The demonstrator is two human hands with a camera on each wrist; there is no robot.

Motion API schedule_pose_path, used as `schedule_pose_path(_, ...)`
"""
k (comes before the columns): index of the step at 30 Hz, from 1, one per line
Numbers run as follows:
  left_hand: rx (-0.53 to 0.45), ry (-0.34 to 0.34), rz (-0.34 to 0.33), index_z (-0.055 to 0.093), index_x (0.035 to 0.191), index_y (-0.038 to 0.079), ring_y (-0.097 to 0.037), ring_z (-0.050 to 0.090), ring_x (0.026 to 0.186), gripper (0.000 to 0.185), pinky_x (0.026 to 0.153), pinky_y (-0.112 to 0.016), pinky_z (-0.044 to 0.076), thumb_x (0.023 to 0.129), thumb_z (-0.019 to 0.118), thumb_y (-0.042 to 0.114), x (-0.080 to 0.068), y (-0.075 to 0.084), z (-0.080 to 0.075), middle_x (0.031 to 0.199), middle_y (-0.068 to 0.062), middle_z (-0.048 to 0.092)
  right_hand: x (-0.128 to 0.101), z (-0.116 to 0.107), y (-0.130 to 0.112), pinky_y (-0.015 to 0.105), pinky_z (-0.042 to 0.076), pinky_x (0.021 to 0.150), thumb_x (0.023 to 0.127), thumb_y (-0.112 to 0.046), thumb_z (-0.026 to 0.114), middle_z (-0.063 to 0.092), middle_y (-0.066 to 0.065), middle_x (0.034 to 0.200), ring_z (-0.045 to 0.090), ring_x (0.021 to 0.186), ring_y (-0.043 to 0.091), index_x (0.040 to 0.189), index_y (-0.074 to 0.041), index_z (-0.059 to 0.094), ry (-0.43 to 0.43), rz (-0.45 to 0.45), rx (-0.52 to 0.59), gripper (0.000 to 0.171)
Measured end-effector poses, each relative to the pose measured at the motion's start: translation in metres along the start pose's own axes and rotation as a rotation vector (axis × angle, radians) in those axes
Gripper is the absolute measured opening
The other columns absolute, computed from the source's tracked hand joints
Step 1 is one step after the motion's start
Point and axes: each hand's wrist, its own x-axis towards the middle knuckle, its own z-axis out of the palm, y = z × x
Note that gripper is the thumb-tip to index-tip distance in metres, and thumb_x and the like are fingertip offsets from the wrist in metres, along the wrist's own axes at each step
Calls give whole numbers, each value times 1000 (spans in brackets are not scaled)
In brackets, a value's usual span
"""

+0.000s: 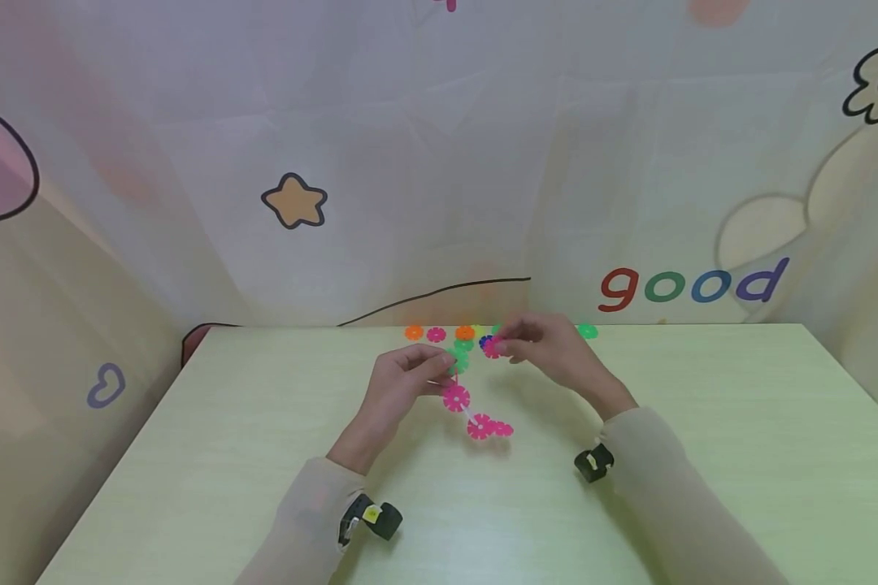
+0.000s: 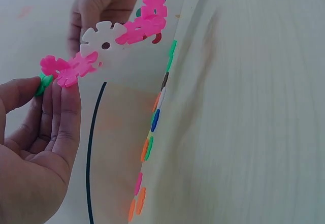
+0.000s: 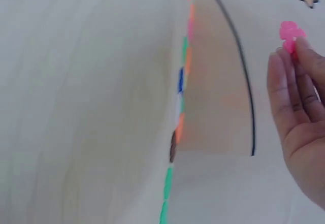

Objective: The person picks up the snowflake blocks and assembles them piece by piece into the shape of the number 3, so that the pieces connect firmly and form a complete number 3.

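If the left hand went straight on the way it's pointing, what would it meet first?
Probably the pink flower-shaped disc pinched by the right hand, beyond the green disc that the left hand holds. Depth is unclear in the head view, so it might pass in front or behind.

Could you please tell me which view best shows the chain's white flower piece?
The left wrist view: there the white flower piece shows its face and central hole. The head view shows only a pale sliver; the right wrist view, none.
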Motion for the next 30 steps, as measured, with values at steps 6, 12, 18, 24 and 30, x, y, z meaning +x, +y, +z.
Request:
schedule_pose_path(6, 7, -6, -2, 76, 113, -1, -21, 75, 88, 21, 84, -31, 63, 103, 73, 16, 1, -1, 1, 100, -10, 77, -10, 4, -13, 56, 59, 97, 99, -11, 78, 78, 6, 105, 74, 100, 39, 112, -6, 75, 43, -76, 113, 15)
schedule_pose_path(12, 18, -5, -15, 76, 114, 0, -21, 75, 87, 22, 83, -29, 63, 103, 74, 18, 0, 0, 3, 99, -9, 77, -13, 7, -20, 46, 62, 92, 98, -8, 77, 78, 5, 102, 76, 95, 28, 111, -7, 76, 46, -138, 117, 13)
schedule_pose_path(18, 24, -10, -18, 77, 115, 0, -21, 75, 86, 23, 82, -29, 63, 102, 74, 20, -2, 1, 3, 99, -9, 77, -14, 10, -23, 43, 61, 91, 97, -6, 78, 78, 4, 99, 75, 93, 24, 106, -7, 78, 44, -165, 112, 9)
schedule_pose_path(24, 44, -8, -28, 78, 114, 1, -20, 74, 84, 22, 81, -28, 62, 102, 74, 20, -2, 3, 4, 97, -9, 77, -14, 14, -25, 41, 61, 90, 96, -5, 79, 77, 1, 99, 73, 95, 22, 104, -9, 80, 57, -187, 81, 9)
schedule_pose_path(30, 64, -5, -45, 78, 113, 3, -20, 73, 84, 20, 82, -28, 62, 102, 75, 19, -2, 4, 5, 96, -8, 76, -15, 19, -26, 38, 62, 86, 94, -1, 80, 78, 2, 96, 75, 91, 19, 99, -8, 81, 103, -195, 69, 9)
